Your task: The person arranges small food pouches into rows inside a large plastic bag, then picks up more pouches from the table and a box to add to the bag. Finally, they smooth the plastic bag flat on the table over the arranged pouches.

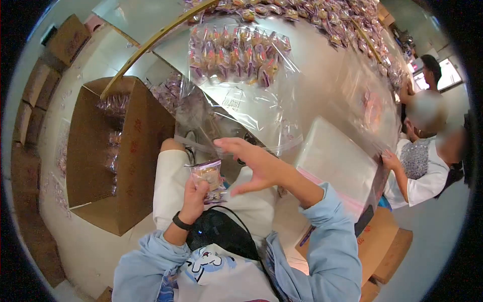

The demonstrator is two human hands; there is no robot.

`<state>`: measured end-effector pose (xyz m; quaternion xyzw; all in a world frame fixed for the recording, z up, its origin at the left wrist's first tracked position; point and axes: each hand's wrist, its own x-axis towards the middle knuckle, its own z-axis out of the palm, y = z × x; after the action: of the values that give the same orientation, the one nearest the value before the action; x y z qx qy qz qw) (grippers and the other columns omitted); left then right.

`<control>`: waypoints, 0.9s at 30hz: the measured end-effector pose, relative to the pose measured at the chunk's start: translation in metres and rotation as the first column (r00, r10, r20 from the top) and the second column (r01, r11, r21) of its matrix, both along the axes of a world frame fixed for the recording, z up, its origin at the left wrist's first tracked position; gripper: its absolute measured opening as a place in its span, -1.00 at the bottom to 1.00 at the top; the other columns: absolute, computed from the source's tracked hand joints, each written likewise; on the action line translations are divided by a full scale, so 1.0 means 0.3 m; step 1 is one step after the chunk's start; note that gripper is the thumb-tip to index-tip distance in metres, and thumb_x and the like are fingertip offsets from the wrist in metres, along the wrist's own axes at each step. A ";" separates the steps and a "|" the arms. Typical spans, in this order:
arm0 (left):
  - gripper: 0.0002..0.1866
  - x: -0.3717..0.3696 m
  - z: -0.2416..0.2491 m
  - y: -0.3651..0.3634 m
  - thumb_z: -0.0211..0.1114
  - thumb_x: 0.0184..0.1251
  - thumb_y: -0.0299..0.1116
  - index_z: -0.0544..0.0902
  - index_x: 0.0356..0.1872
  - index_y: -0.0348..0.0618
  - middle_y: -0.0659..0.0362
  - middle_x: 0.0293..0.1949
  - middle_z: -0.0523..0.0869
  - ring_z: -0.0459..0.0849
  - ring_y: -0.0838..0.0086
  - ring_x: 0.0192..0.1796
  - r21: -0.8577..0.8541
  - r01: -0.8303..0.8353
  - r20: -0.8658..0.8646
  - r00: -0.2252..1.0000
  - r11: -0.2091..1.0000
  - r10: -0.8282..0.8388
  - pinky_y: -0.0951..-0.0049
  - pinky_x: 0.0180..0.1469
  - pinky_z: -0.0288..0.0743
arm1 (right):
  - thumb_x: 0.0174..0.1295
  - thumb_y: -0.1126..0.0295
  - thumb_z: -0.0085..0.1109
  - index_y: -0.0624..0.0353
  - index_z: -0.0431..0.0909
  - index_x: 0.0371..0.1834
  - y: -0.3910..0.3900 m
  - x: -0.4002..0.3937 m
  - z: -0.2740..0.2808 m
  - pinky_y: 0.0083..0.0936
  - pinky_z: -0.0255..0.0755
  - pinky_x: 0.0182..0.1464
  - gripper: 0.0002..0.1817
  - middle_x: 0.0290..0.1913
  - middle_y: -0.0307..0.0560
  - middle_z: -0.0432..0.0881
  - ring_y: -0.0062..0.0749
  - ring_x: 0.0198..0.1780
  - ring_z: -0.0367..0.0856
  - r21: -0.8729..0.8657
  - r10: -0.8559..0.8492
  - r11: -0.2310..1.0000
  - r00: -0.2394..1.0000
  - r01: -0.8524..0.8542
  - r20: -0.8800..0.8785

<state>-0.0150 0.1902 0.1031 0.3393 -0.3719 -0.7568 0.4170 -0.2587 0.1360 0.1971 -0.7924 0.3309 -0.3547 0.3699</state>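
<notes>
My left hand (193,201) is closed around small wrapped snack packets (207,175) in clear film with purple edges, held low over my lap. To the right of them, my right hand (259,163) is open, thumb and fingers spread apart, with nothing in it. Beyond my hands, a large clear plastic bag (284,113) lies on the metal table (312,75). Rows of the same kind of packets (236,55) fill its far end, and its near end hangs over the table edge close to my right hand.
An open cardboard box (128,166) with packets inside stands at my left. A stack of flat clear bags (334,161) lies right of my right arm. Loose packets (322,20) are heaped at the far side. Another person's hand (390,160) rests by the table's right edge.
</notes>
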 end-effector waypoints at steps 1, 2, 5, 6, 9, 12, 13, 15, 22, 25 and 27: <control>-0.44 -0.021 0.014 -0.004 0.28 0.55 -0.10 0.43 0.34 -0.28 0.04 0.11 0.71 0.74 0.32 0.10 0.015 -0.012 -0.029 1.000 1.000 0.012 0.25 0.18 0.63 | 0.06 0.20 0.59 0.16 0.45 0.39 0.000 -0.001 0.007 -0.23 0.52 0.21 -0.20 0.40 0.08 0.49 -0.06 0.24 0.59 0.006 0.010 1.000 0.999 -0.010 0.031; -0.44 -0.048 0.028 -0.008 0.28 0.55 -0.10 0.42 0.35 -0.28 0.05 0.11 0.70 0.73 0.33 0.10 -0.039 -0.015 0.029 0.999 0.999 0.016 0.25 0.18 0.62 | 0.04 0.19 0.61 0.16 0.46 0.38 -0.008 -0.006 -0.004 -0.24 0.53 0.20 -0.18 0.37 0.08 0.51 -0.06 0.22 0.60 -0.064 0.025 0.998 1.000 -0.024 0.015; -0.42 -0.112 0.076 -0.020 0.31 0.53 -0.12 0.38 0.37 -0.25 0.11 0.13 0.65 0.67 0.37 0.15 -0.058 -0.004 0.111 0.994 0.998 0.010 0.29 0.23 0.57 | -0.02 0.18 0.64 0.17 0.47 0.36 -0.040 -0.024 -0.056 -0.27 0.54 0.18 -0.16 0.27 0.08 0.58 -0.06 0.16 0.64 -0.192 0.082 0.978 0.997 -0.082 -0.007; -0.40 -0.118 0.072 -0.029 0.34 0.50 -0.16 0.35 0.39 -0.21 0.10 0.17 0.62 0.65 0.37 0.18 -0.024 0.002 0.107 0.994 1.000 0.001 0.30 0.25 0.56 | -0.03 0.20 0.65 0.17 0.48 0.35 -0.050 -0.035 -0.072 -0.29 0.55 0.17 -0.17 0.22 0.07 0.60 -0.07 0.13 0.65 -0.180 0.111 0.978 0.994 -0.108 0.005; -0.29 -0.154 0.078 -0.068 0.39 0.40 -0.29 0.24 0.47 -0.11 0.05 0.29 0.50 0.59 0.34 0.26 0.048 0.002 0.029 1.000 0.999 -0.004 0.30 0.29 0.53 | -0.03 0.29 0.64 0.21 0.49 0.31 -0.072 -0.098 -0.092 -0.37 0.55 0.15 -0.21 0.11 -0.01 0.65 -0.18 0.07 0.68 -0.095 0.148 0.986 0.980 -0.136 0.129; -0.12 -0.209 0.141 -0.122 0.41 0.27 -0.43 0.08 0.54 -0.01 0.01 0.38 0.37 0.53 0.29 0.32 0.061 0.002 -0.070 0.998 0.998 0.002 0.29 0.32 0.51 | -0.03 0.37 0.63 0.24 0.51 0.28 -0.086 -0.213 -0.078 -0.42 0.54 0.15 -0.26 0.10 -0.08 0.66 -0.34 0.08 0.67 0.126 -0.020 0.992 0.946 -0.022 0.323; -0.06 -0.221 0.163 -0.141 0.40 0.23 -0.46 0.02 0.56 0.02 0.01 0.40 0.34 0.52 0.27 0.33 0.058 0.024 -0.028 0.999 0.998 -0.022 0.28 0.33 0.50 | -0.02 0.40 0.62 0.25 0.53 0.28 -0.085 -0.248 -0.067 -0.44 0.54 0.16 -0.27 0.11 -0.09 0.66 -0.39 0.10 0.66 0.221 -0.110 0.975 0.920 0.026 0.377; 0.01 -0.256 0.177 -0.178 0.34 0.22 -0.62 -0.09 0.59 0.06 -0.01 0.42 0.33 0.50 0.24 0.36 -0.014 0.023 0.031 0.999 1.000 -0.023 0.25 0.36 0.49 | -0.11 0.38 0.67 0.26 0.49 0.37 -0.104 -0.329 -0.062 -0.38 0.47 0.30 -0.13 0.18 -0.07 0.64 -0.42 0.20 0.60 0.440 -0.282 0.898 0.723 -0.033 0.630; -0.17 -0.413 0.193 -0.359 0.31 0.32 -0.73 0.12 0.56 -0.19 0.00 0.32 0.52 0.60 0.33 0.28 -0.157 0.086 0.308 0.951 0.984 -0.034 0.31 0.29 0.57 | 0.29 0.04 0.16 0.21 0.32 0.50 -0.155 -0.750 -0.199 -0.14 0.55 0.28 -0.25 0.45 0.04 0.45 -0.19 0.35 0.54 0.064 -0.055 0.967 0.041 -0.247 0.998; -0.33 -0.464 0.220 -0.439 0.25 0.44 -0.62 0.24 0.53 -0.21 0.08 0.28 0.58 0.65 0.34 0.23 -0.275 0.122 0.344 0.939 0.954 -0.021 0.25 0.27 0.61 | 0.37 0.08 0.09 0.15 0.24 0.56 -0.109 -0.819 -0.368 -0.17 0.55 0.27 -0.27 0.46 -0.03 0.41 -0.19 0.39 0.47 0.546 -0.545 0.837 -0.031 0.038 0.838; -0.40 -0.497 0.261 -0.452 0.16 0.57 -0.53 0.23 0.56 -0.08 0.10 0.29 0.57 0.65 0.32 0.22 -0.167 0.132 0.320 0.945 0.977 -0.073 0.21 0.21 0.67 | 0.38 0.13 0.08 0.17 0.30 0.51 -0.105 -0.809 -0.363 -0.14 0.53 0.30 -0.33 0.41 0.00 0.47 -0.19 0.37 0.51 0.401 -0.411 0.909 -0.094 -0.112 0.907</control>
<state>-0.1640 0.0547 0.1813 0.3941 -0.5193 -0.6764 0.3428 -0.5013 0.1044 0.0880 -0.1504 0.0993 -0.7926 0.5826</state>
